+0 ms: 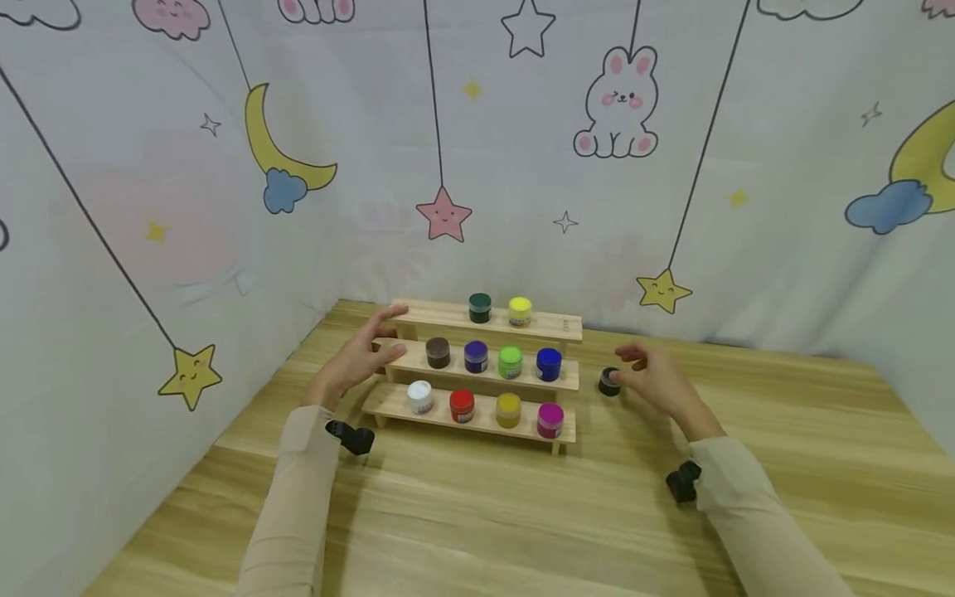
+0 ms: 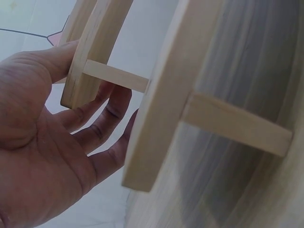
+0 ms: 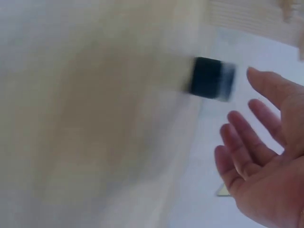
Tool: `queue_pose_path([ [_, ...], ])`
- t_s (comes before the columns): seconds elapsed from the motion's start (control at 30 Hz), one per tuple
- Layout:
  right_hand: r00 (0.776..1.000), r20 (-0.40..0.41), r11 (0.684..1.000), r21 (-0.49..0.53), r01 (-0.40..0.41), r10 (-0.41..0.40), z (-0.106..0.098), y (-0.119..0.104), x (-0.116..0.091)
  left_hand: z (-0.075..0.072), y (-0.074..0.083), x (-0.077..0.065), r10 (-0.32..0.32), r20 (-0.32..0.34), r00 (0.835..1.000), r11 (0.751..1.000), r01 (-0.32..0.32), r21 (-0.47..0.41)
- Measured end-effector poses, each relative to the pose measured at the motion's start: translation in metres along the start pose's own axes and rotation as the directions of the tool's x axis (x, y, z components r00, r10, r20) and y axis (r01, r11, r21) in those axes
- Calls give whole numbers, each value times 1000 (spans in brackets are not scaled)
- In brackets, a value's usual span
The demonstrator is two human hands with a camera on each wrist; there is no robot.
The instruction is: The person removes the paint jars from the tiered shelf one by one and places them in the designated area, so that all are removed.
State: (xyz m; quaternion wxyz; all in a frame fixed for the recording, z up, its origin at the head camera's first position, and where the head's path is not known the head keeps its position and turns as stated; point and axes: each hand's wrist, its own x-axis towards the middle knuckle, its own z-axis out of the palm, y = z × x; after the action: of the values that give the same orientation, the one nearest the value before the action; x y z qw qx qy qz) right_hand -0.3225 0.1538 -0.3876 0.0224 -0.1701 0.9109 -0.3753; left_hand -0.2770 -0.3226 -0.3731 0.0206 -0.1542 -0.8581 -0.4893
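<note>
If your left hand [image 1: 360, 358] presses or tugs at the left end of the pale, three-stepped wooden rack [image 1: 455, 367], it could skid or tip: slim legs, apparently just standing on the smooth wood-grain table [image 1: 485, 514]. Most at risk, probably: the small, round, plastic-looking brown jar [image 1: 438, 352], at 3 o'clock from your left thumb, and the small, round white jar [image 1: 420, 397], at 5 o'clock from it. Further right, the small, round blue jar [image 1: 548, 364] and, at 6 o'clock from it, the small, round magenta jar [image 1: 550, 421] sit near the rack's right end, so a careless swing of your right hand [image 1: 660, 383] towards 9 o'clock could sweep them off. Last, the small, round black-lidded jar [image 1: 609, 381], on the table just off the rack at 3 o'clock: if your thumb hits it before the fingers come round, it may tip or slide.

Hands. Left: curled round the rack's left end, thumb at the middle step, bent fingers reaching round it; how firmly, can't tell. Right: at 3 o'clock from the black-lidded jar, thumb and fingers spread apart, holding nothing. Head view has thumb and jar overlapping, but the blurred right wrist view shows a gap.
</note>
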Motion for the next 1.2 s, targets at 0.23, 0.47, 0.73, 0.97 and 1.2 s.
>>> queue_pose_path([
  [0.23,985,-131,994,-3,110,-110,-11,-34,5,0,1,1,-18,-3,1000,1000,18,6],
  [0.47,972,-175,986,33,164,-156,-6,-72,15,0,-1,0,-50,-2,999,999,50,-13],
  [0.73,962,-173,969,93,231,-212,13,-101,30,2,0,0,-20,-2,1000,1000,20,-18],
  [0.97,970,-130,960,163,227,-207,25,-120,44,-2,4,4,-3,-8,1000,1000,3,5],
  [1.2,982,-74,969,166,185,-175,41,-129,51,1,1,1,-13,2,1000,1000,13,-10],
])
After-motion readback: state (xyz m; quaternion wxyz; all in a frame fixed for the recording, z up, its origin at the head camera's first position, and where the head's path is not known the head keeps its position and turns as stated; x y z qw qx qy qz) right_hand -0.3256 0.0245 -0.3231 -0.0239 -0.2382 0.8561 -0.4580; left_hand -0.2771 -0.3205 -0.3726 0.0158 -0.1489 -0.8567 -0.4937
